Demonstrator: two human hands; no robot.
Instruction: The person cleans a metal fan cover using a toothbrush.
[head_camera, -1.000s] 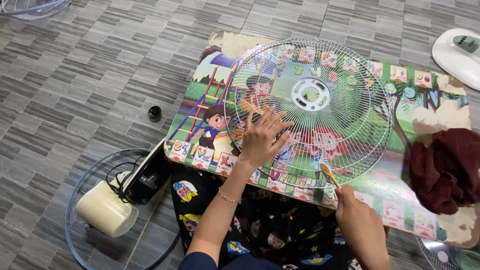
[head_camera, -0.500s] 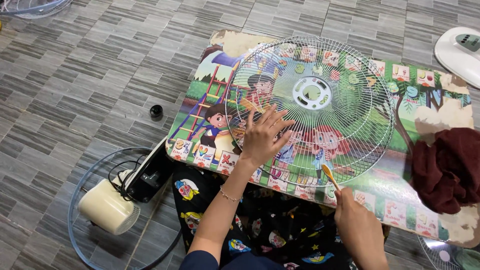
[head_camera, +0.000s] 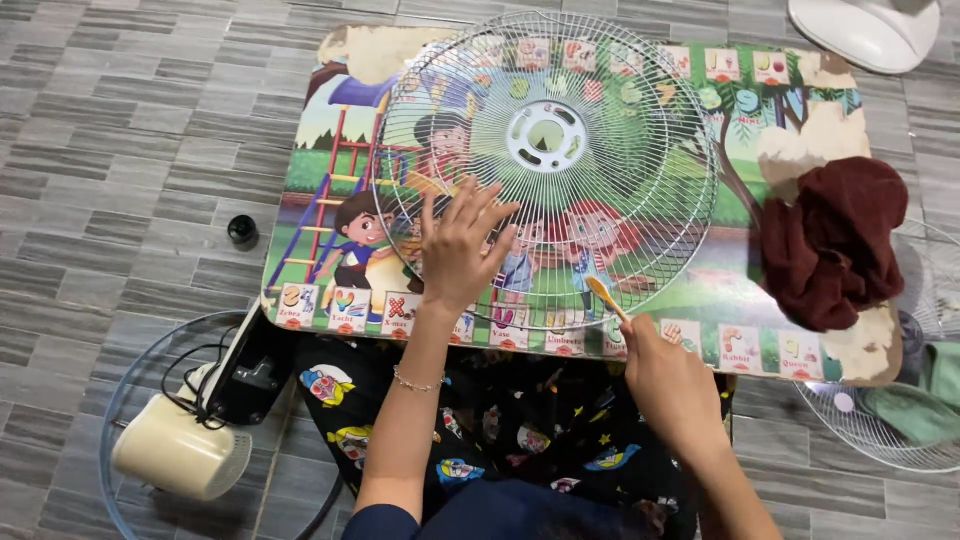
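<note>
A round white wire fan grille (head_camera: 545, 165) lies flat on a small low table (head_camera: 320, 150) with a colourful cartoon top. My left hand (head_camera: 458, 245) rests palm down with spread fingers on the grille's near left part. My right hand (head_camera: 670, 385) is closed on a thin yellow-orange stick-like tool (head_camera: 607, 298), perhaps a brush; its tip touches the grille's near rim.
A dark red cloth (head_camera: 835, 245) is bunched on the table's right end. On the tiled floor lie a small black cap (head_camera: 242, 231), another wire grille (head_camera: 135, 380) holding a cream fan motor (head_camera: 180, 455), a white fan base (head_camera: 870, 30) and a third grille (head_camera: 900, 420).
The view has shifted slightly, so the table sits lower and more central. Both hands stay on the grille in nearly the same places.
</note>
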